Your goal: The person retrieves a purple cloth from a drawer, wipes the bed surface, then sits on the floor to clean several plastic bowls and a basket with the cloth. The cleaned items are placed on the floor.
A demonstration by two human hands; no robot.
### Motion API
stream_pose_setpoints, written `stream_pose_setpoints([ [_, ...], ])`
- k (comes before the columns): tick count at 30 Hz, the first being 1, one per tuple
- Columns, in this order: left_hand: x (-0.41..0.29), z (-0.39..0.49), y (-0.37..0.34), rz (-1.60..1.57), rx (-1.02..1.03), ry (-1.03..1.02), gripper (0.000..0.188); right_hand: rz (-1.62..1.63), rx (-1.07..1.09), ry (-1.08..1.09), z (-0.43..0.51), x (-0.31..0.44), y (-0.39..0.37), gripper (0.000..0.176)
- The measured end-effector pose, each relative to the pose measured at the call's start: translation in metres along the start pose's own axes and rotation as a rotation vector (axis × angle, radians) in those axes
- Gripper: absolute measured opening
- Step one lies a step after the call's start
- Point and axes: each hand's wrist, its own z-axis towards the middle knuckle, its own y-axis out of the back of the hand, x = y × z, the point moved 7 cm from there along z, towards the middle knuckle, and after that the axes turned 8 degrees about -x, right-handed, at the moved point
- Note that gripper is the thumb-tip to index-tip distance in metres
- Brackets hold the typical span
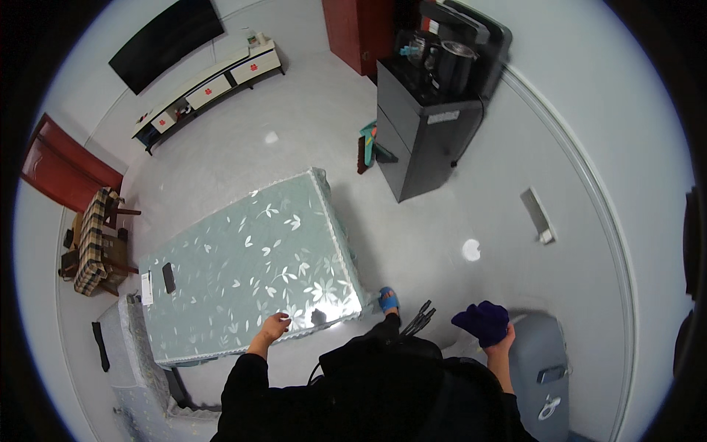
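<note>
A dark purple cloth (486, 323) hangs bunched from my right hand (502, 341), held out to the right of my body beside a grey rounded case or cabinet (533, 342). My left hand (274, 326) is over the near edge of a low table with a pale green leaf-patterned cover (221, 287). Its fingers are apart and nothing is in them; whether they touch the cover I cannot tell. At the table's left end lie a dark phone (169, 278) and a white paper or card (146, 288).
A black drinks cabinet (425, 143) with a kettle (454, 66) stands ahead right, a green brush (367, 146) by its foot. Dark cables (418, 322) hang before my body. A sofa (130, 337) sits at left. Beyond are a TV stand (210, 91) and a checked-cloth table (91, 243).
</note>
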Motion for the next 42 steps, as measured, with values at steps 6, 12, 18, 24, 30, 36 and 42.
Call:
stream_pose_setpoints([
  [6,0.006,0.017,-0.013,-0.199,-0.086,0.227,0.041,-0.183,0.056,-0.066,0.061,0.025,-0.069,0.047],
  [12,-0.033,0.024,-0.006,-0.319,-0.173,0.215,0.04,-0.239,-0.056,-0.154,0.117,0.031,-0.111,0.05],
  [18,-0.058,0.024,-0.014,-0.495,-0.261,0.298,0.039,-0.463,0.028,-0.279,0.175,0.017,-0.198,0.05],
  [24,-0.054,0.025,-0.029,-0.593,-0.361,0.441,0.036,-0.624,0.249,-0.438,0.229,-0.026,-0.333,0.05],
  [30,-0.091,0.02,-0.042,-0.764,-0.466,0.522,0.035,-0.687,0.42,-0.641,0.271,-0.105,-0.463,0.046],
  [36,-0.095,0.003,-0.077,-0.865,-0.433,0.654,0.037,-0.757,0.506,-0.826,0.279,-0.201,-0.569,0.043],
  [42,-0.094,0.022,-0.064,-0.946,-0.554,0.767,0.037,-0.82,0.524,-0.885,0.308,-0.29,-0.643,0.038],
])
